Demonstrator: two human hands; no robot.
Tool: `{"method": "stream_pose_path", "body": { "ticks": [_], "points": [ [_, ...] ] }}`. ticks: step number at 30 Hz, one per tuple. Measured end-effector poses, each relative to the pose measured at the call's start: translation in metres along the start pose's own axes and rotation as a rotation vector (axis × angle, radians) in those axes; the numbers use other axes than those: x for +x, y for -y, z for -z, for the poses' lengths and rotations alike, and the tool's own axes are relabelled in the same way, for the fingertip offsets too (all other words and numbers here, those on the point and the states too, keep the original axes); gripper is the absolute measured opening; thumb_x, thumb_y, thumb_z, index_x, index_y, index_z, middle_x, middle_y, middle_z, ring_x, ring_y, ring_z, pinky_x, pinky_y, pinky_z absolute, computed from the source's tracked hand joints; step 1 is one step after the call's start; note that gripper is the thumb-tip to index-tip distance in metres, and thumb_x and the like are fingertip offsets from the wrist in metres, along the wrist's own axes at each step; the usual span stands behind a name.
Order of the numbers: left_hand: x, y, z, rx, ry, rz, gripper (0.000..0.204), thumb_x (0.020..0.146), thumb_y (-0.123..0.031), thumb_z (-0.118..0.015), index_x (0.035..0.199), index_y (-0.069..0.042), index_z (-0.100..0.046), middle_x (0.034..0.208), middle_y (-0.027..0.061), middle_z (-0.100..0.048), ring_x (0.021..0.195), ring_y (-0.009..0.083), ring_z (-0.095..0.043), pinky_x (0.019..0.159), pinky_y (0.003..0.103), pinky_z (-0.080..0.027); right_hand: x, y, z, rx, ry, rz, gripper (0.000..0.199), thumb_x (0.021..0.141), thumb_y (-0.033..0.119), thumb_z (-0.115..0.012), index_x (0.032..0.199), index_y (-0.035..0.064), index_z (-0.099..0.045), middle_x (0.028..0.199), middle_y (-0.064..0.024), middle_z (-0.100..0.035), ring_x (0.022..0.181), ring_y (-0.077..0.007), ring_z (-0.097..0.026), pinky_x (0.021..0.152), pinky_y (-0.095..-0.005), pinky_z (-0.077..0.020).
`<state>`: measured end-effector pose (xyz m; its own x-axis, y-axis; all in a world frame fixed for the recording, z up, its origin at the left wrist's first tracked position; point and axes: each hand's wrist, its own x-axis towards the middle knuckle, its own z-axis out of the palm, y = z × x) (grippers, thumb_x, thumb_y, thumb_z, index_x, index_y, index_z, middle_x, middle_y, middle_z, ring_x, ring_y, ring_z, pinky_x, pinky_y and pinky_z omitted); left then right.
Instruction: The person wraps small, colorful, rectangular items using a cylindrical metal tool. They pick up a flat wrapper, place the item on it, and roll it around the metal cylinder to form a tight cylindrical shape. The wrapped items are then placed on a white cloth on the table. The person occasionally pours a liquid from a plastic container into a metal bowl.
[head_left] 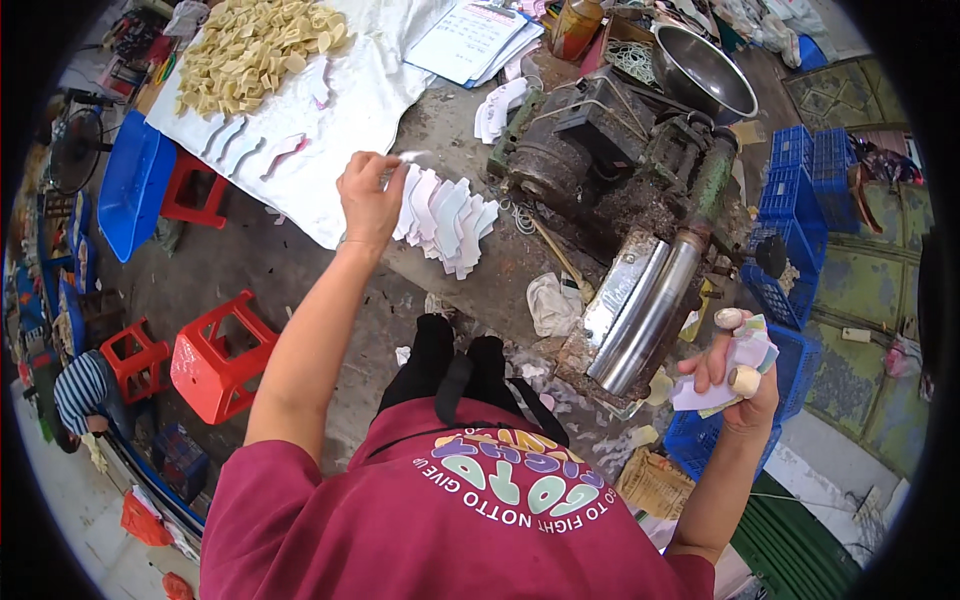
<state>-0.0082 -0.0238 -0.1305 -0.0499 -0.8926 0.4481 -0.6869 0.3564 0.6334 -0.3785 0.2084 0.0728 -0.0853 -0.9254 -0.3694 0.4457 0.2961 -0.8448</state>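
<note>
The left hand pinches a fanned stack of curved white cut pieces on the grey surface. The right hand, fingers taped, grips a pale bundle of similar pieces. Both holds look loose — either stack could slip toward the grimy steel roller machine.

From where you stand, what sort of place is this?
Probably a small workshop that cuts or presses shaped pieces: a grimy roller machine on the bench, a fanned stack of white cut pieces under the left hand, and blue crates beside it.

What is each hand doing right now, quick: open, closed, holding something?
Left hand: closed, pinching a white cut piece above the fanned stack of white pieces.
Right hand: closed on a bundle of pale cut pieces, fingertips capped.
</note>
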Motion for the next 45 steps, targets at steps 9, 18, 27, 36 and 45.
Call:
{"method": "stream_pose_path", "body": {
  "ticks": [9,18,27,36,45],
  "points": [
    [-0.069,0.0,0.014,0.241,0.31,-0.213,0.036,0.067,0.001,-0.061,0.103,-0.006,-0.063,0.108,0.0138,-0.056,0.102,0.0309,-0.054,0.094,0.043,-0.036,0.011,-0.005,-0.021,0.057,0.056,0.029,0.075,0.067,0.017,-0.074,0.13,-0.0049,-0.042,0.079,-0.0083,-0.053,0.071,-0.0197,-0.06,0.08,-0.0422,-0.0523],
    [-0.013,-0.261,0.039,-1.251,1.013,0.505,0.013,0.086,-0.009,-0.067,0.092,0.002,-0.067,0.086,0.0042,-0.066,0.076,0.0077,-0.059,0.071,0.022,-0.047,0.022,-0.001,-0.066,-0.323,-0.048,0.062,0.071,0.062,0.006,-0.084,0.126,0.0019,-0.052,0.106,-0.0012,-0.061,0.095,-0.0078,-0.056,0.083,-0.0244,-0.0469],
    [-0.024,-0.265,0.023,-1.571,0.881,0.556,0.007,0.089,-0.006,-0.062,0.087,0.001,-0.065,0.085,0.0061,-0.068,0.072,0.0109,-0.064,0.067,0.026,-0.052,0.014,0.007,-0.036,-0.196,-0.001,0.068,0.065,0.067,0.007,-0.077,0.126,0.0001,-0.051,0.1,-0.0051,-0.063,0.086,-0.0129,-0.063,0.075,-0.0277,-0.053],
    [-0.043,-0.273,0.013,-1.318,0.866,0.243,0.008,0.088,0.0,-0.06,0.095,0.001,-0.063,0.1,0.0065,-0.06,0.088,0.0125,-0.059,0.077,0.027,-0.049,-0.015,0.025,0.007,-0.354,0.322,-0.059,0.065,0.065,0.009,-0.078,0.124,-0.0068,-0.054,0.125,-0.0127,-0.057,0.084,-0.0119,-0.064,0.075,-0.0261,-0.051],
    [-0.061,-0.219,-0.003,-0.473,0.527,-0.124,0.023,0.074,-0.007,-0.074,0.096,-0.005,-0.068,0.095,0.0107,-0.06,0.091,0.0249,-0.058,0.081,0.033,-0.046,0.015,0.019,0.035,-0.638,0.28,-0.437,0.061,0.068,0.012,-0.077,0.125,0.003,-0.057,0.105,-0.0002,-0.061,0.091,-0.0084,-0.056,0.077,-0.0243,-0.0488]
  ]
}}
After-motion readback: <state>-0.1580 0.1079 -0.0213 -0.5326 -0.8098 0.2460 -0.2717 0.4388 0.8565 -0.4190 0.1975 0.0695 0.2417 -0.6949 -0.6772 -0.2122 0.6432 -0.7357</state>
